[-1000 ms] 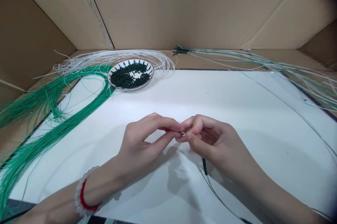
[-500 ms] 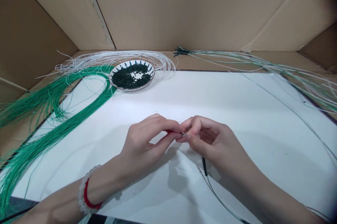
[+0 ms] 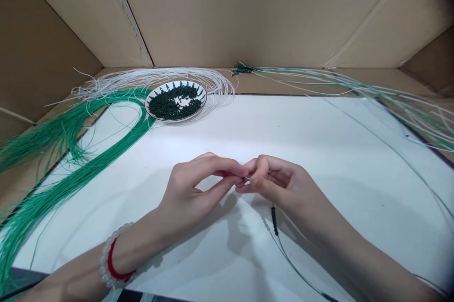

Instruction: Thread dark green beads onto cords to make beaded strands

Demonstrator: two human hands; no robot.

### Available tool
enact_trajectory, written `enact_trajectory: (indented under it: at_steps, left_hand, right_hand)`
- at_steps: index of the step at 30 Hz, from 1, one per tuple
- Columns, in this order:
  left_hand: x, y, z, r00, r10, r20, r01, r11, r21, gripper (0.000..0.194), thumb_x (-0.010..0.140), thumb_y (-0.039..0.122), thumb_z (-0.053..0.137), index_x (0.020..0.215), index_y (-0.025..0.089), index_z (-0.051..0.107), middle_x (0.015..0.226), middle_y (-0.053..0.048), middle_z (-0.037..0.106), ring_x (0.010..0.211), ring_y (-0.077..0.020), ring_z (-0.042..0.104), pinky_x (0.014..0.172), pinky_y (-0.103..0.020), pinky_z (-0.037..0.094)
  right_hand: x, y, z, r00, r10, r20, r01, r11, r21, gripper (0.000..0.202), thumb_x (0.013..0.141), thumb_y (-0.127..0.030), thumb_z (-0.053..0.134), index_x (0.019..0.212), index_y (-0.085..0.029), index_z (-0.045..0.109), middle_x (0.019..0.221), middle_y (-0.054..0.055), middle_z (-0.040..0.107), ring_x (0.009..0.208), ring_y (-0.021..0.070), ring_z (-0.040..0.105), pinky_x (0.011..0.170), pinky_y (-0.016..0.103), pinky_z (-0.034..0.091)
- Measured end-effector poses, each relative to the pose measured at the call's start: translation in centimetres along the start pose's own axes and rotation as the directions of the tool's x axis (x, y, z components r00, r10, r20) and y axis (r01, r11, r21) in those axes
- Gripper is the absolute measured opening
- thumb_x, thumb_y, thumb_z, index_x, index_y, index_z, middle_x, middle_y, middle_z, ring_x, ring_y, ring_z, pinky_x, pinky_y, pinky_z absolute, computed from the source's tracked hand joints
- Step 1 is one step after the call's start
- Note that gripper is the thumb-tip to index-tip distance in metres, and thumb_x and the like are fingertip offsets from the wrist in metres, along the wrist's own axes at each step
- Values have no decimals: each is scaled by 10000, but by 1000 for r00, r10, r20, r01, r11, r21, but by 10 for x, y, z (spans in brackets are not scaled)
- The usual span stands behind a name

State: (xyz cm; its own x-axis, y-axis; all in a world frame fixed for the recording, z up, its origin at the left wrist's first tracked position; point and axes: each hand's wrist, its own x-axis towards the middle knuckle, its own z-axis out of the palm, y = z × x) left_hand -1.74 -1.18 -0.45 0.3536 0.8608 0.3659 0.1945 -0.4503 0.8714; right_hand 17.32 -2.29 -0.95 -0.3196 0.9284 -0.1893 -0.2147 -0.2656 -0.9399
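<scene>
My left hand (image 3: 198, 186) and my right hand (image 3: 283, 179) meet fingertip to fingertip over the middle of the white board (image 3: 227, 127). Each pinches between thumb and fingers, and a short bit of thin cord (image 3: 246, 179) shows in the small gap between them; its ends are hidden by the fingers. Below my right palm hangs a short row of dark beads (image 3: 274, 220) threaded on a thin green and pale cord. That cord (image 3: 296, 269) curves down to the lower right, where a second dark piece (image 3: 328, 297) shows at the frame's edge.
A patterned plate (image 3: 203, 103) of small dark beads stands at the back left. A bundle of green cords (image 3: 106, 160) fills the left side, with white cords (image 3: 227, 86) behind. Beaded cords (image 3: 244, 68) run along the back right. Cardboard walls (image 3: 227, 13) enclose the board.
Both hands keep their pinch in nearly the same place. The fingertips have shifted slightly, and a little more of the hanging beaded row shows below my right hand.
</scene>
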Motion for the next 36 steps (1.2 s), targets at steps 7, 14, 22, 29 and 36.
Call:
enact_trajectory:
  at_steps: [7, 14, 22, 29, 36]
  left_hand:
    - [0, 0, 0, 1000, -24, -7, 24, 999, -32, 148, 868, 72, 690, 940, 180, 762, 861, -45, 773, 772, -160, 707, 701, -275, 568]
    - [0, 0, 2, 998, -68, -12, 67, 995, -78, 148, 852, 63, 697, 923, 171, 769, 860, -50, 775, 764, -158, 721, 716, -266, 592]
    - [3, 3, 5, 975, -219, -26, 204, 940, -273, 171, 771, 33, 742, 858, 180, 758, 832, -8, 778, 756, -111, 723, 732, -165, 607]
    - [7, 2, 2, 936, -352, 14, 318, 828, -462, 222, 738, 11, 760, 854, 200, 755, 817, 19, 782, 750, -89, 720, 711, -139, 592]
    - [10, -5, -1, 848, -522, 89, 490, 709, -507, 156, 716, 81, 808, 810, 191, 750, 757, 5, 759, 727, -125, 723, 687, -199, 597]
  right_hand:
    - [0, -1, 0, 1000, -13, 1, 13, 1000, -25, 227, 846, -231, 742, 669, -208, 603, 922, 22, 712, 843, 148, 714, 788, 259, 587]
    - [-2, -2, 3, 999, -7, -32, 6, 999, -38, 223, 835, -224, 760, 676, -212, 603, 917, 20, 728, 825, 150, 721, 769, 268, 599]
    - [-3, -1, 7, 999, 20, -30, -18, 998, 52, 241, 835, -320, 788, 675, -207, 647, 884, 7, 717, 803, 129, 708, 786, 242, 604]
    - [-1, -4, 5, 998, 42, -43, -41, 999, 6, 195, 855, -349, 777, 715, -220, 733, 803, 12, 722, 777, 142, 699, 764, 250, 603]
    - [-1, -4, 7, 994, 36, -99, -47, 993, -113, 213, 849, -411, 762, 746, -225, 741, 746, 25, 715, 731, 161, 673, 718, 274, 562]
